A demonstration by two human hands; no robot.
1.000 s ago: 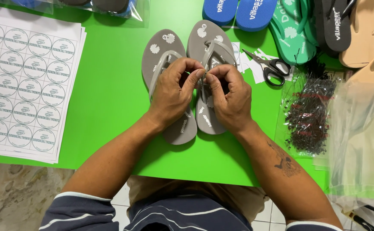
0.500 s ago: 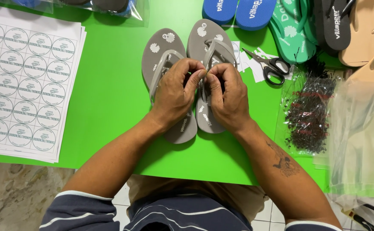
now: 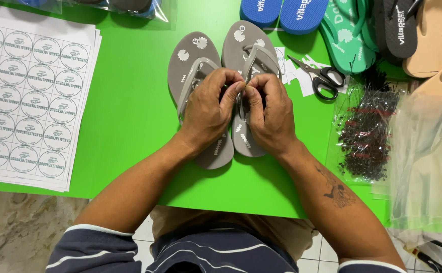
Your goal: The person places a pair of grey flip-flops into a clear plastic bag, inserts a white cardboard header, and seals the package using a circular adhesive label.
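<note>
1. Grey sandals (image 3: pixel 241 38), a pair, lie side by side on the green table (image 3: pixel 130 111), toes away from the person and heels toward the body, so their long axis runs straight out from the chest
2. Both hands meet over the middle of the pair: the left hand (image 3: pixel 208 111) covers the left sandal's strap, the right hand (image 3: pixel 271 114) covers the right sandal's strap (image 3: pixel 261 53)
3. The fingertips (image 3: pixel 238 87) of the two hands are pressed together in the gap between the sandals, pinching something small; what it is stays hidden by the fingers, so I cannot tell if it is a strap or a tie
4. Neither hand is nearer than the other; the pinch sits on the midline, just below the toe posts
5. Scissors (image 3: pixel 322 78) lie just right of the right sandal on small white paper scraps (image 3: pixel 294 76), blades pointing toward the sandals, closer to the right hand
6. A clear bag (image 3: pixel 367 131) further right holds a heap of thin black ties
7. A sticker sheet (image 3: pixel 29 96) with round labels lies well to the left
8. Blue sandals (image 3: pixel 286 10), a green one (image 3: pixel 347 40), black and tan ones line the far edge, loose
9. A bag at the far left edge (image 3: pixel 130 7) holds more footwear
</note>
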